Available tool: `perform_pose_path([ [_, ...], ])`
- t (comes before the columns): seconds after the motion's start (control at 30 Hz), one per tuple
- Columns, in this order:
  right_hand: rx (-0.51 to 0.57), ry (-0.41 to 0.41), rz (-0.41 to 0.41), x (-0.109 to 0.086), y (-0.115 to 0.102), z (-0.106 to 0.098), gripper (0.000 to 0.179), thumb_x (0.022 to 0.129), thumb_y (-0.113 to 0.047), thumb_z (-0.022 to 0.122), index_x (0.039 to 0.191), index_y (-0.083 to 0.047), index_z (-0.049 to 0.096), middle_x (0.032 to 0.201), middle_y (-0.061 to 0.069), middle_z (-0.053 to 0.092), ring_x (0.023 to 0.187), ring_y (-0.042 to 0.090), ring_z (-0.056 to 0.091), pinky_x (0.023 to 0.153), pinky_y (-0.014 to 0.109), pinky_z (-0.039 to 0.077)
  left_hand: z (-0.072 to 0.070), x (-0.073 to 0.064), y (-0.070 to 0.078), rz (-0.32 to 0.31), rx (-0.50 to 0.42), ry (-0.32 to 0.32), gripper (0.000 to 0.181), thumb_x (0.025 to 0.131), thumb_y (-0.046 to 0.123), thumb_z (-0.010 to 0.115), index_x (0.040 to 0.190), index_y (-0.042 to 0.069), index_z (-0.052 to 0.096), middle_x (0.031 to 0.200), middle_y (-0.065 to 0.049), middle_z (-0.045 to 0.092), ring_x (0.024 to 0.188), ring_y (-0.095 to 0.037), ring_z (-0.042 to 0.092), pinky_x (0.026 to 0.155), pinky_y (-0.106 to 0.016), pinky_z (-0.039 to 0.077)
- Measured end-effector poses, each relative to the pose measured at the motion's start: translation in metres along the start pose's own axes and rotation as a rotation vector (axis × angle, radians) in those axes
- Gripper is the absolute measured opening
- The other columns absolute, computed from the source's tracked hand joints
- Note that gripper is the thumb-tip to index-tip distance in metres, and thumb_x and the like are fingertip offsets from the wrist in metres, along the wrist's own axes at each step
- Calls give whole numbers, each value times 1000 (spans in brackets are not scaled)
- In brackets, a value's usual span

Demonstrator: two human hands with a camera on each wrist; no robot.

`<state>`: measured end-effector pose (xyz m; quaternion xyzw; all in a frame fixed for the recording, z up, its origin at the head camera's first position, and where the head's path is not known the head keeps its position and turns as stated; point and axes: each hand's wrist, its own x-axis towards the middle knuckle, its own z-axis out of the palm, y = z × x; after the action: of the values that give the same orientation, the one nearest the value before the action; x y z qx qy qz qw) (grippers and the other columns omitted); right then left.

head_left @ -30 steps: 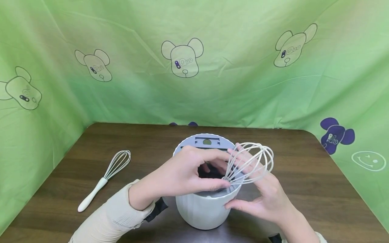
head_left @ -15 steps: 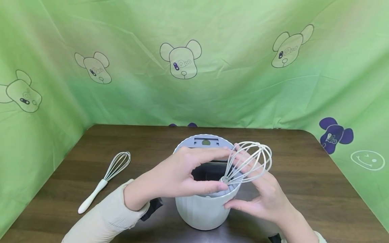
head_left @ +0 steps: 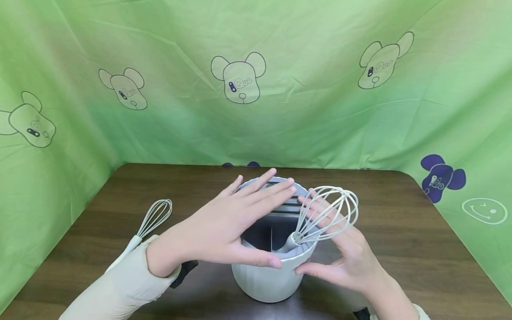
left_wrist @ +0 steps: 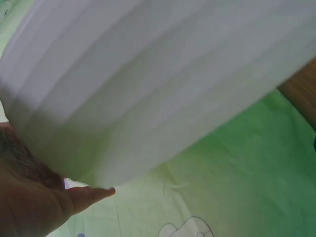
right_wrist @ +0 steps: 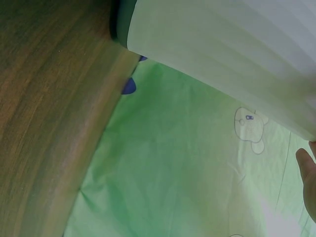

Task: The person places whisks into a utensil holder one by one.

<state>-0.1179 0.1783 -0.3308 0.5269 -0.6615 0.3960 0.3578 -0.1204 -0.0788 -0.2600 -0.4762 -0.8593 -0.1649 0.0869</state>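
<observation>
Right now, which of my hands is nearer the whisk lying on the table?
Left. Your left hand is to the right of the whisk, spread over the white container; your right hand is farther off, at the container's right side.

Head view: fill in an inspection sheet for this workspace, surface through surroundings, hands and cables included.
Surface: brown wooden table.
Job's things: white container upright; one whisk stands handle-down in it, wire head leaning over the right rim. Second whisk lies on the table at left, handle partly hidden by a sleeve.
Clutter: nothing seen.
Hands: left hand, fingers spread over the container, holds nothing; right hand at the container's right side, thumb against the outer wall.
Cables: nothing seen.
Surroundings: green cloth backdrop with cartoon animal heads.
</observation>
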Motion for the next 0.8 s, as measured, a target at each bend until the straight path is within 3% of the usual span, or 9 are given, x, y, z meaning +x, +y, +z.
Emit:
perform_pose_path([
  [0.13,11,-1,-1,-2,1,0,82,76,-38,86,124,20,53,138,30,55,142,36,43,120,36,31,-2,-4,-3,-41,82,1,106,80,72,63,160,32,7,165,20,6,155,-8,-4,116,-71,13],
  [0.33,6,1,6,-2,2,0,83,74,-39,87,123,20,54,137,30,56,142,37,43,120,36,31,-5,-12,-8,-153,173,6,107,77,82,56,158,41,1,164,22,0,155,-9,-7,117,-70,11],
  [0.8,-5,0,19,-3,1,1,83,73,-39,87,122,19,55,137,30,56,141,34,44,120,35,31,-17,-35,-29,-279,330,2,109,74,90,49,157,43,-2,166,19,0,155,-15,-9,112,-77,10],
])
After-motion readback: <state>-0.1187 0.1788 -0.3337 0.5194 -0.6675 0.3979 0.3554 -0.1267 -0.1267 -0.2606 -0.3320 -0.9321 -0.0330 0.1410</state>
